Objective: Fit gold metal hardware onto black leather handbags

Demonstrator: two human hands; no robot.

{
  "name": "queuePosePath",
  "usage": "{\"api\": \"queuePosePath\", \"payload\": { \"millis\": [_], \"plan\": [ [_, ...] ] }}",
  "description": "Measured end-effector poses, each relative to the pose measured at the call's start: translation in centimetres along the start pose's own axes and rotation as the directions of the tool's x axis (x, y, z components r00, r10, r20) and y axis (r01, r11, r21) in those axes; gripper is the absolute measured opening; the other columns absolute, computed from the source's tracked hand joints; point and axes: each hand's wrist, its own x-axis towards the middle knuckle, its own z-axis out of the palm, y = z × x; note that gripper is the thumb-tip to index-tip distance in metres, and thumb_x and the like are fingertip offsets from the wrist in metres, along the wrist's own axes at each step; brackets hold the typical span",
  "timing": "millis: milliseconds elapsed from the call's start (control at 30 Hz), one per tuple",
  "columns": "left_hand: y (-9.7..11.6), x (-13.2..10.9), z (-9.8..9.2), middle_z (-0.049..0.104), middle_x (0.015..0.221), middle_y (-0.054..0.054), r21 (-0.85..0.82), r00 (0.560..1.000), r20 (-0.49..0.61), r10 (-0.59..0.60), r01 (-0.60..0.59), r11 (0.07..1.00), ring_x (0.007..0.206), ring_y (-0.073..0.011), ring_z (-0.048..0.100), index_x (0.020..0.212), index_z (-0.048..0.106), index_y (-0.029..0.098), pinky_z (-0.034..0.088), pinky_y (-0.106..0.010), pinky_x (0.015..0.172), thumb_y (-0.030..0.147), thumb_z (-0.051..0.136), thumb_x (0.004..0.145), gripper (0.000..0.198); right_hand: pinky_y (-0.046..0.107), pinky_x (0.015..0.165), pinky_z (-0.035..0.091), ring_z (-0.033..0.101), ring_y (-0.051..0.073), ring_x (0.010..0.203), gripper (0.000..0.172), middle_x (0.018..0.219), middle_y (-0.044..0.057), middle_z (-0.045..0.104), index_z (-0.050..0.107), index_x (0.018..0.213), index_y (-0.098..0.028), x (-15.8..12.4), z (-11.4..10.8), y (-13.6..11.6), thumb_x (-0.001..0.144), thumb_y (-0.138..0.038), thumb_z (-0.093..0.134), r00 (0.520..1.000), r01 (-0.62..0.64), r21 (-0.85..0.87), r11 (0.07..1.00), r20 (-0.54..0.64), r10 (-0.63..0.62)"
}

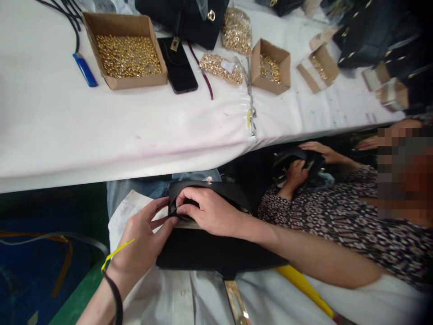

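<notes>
A black handbag [219,248] lies on my lap, its mouth facing up and its flap hanging toward me with a gold metal plate [235,300] at the end of a strap. My left hand [144,232] grips the bag's left corner between thumb and fingers. Bent over the opening, my right hand [206,210] has its fingertips inside near that same corner, thumb and fingers closed on the bag's edge or lining. What lies deeper in the bag is hidden by my hand. A small gold stud shows on the far side.
Across the white-covered table [84,131] stand a cardboard box of gold fittings [128,56], a smaller box [270,67], bagged fittings [221,67], a phone [179,67] and a blue-handled tool [85,70]. Close on my right, a co-worker's hands [297,174] handle another black bag.
</notes>
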Motion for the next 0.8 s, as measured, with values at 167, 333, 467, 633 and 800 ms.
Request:
{"api": "queuePosePath", "payload": {
  "millis": [167,333,467,633,800],
  "plan": [
    [0.3,-0.5,0.1,0.082,0.136,-0.018,-0.071,0.997,0.003,-0.071,0.071,0.995,0.117,-0.0350,0.084,0.144,0.075,0.013,0.072,-0.043,0.100,0.041,0.082,0.096,0.057,0.026,0.095,0.051,0.073,0.018,0.102,0.005,0.104,-0.001,0.080,0.075,0.099,-0.021,-0.4,0.6,0.4,0.102,-0.017,0.077,0.999,-0.036,0.099,0.994,-0.028,0.039],
    [-0.2,-0.4,0.4,0.086,0.124,-0.016,-0.092,0.997,-0.059,-0.054,0.049,0.995,0.110,-0.0341,0.085,0.130,0.083,0.012,0.072,-0.037,0.094,0.042,0.087,0.091,0.049,0.028,0.097,0.051,0.073,0.018,0.104,0.004,0.107,0.000,0.080,0.076,0.103,-0.021,-0.8,0.2,0.6,0.102,-0.017,0.076,0.999,-0.038,0.089,0.995,-0.004,0.039],
    [-0.9,-0.2,0.6,0.088,0.115,-0.013,-0.114,0.996,-0.080,-0.039,0.029,0.993,0.101,-0.0284,0.086,0.120,0.085,0.015,0.069,-0.028,0.084,0.041,0.086,0.092,0.038,0.028,0.092,0.053,0.072,0.019,0.101,0.013,0.108,0.002,0.080,0.077,0.108,-0.019,-0.5,0.1,1.4,0.097,-0.013,0.078,0.989,-0.083,0.116,0.990,0.135,0.067],
    [-1.5,0.2,0.7,0.088,0.106,-0.011,-0.090,0.995,-0.097,-0.027,0.018,0.996,0.091,-0.0248,0.085,0.113,0.085,0.016,0.066,-0.025,0.077,0.039,0.087,0.092,0.031,0.027,0.084,0.052,0.073,0.019,0.095,0.013,0.104,0.001,0.082,0.082,0.107,-0.020,-0.3,-0.1,2.3,0.095,-0.016,0.080,0.994,-0.047,0.075,0.996,0.104,0.039],
    [-1.0,0.2,0.6,0.088,0.099,-0.011,-0.051,0.997,-0.068,-0.028,0.025,0.998,0.087,-0.0261,0.084,0.110,0.086,0.014,0.065,-0.026,0.073,0.044,0.087,0.091,0.035,0.028,0.087,0.052,0.074,0.019,0.096,0.007,0.104,0.001,0.083,0.082,0.102,-0.020,-0.5,-0.4,2.8,0.096,-0.017,0.079,0.990,-0.005,0.020,1.000,0.142,0.002]
  ]
}}
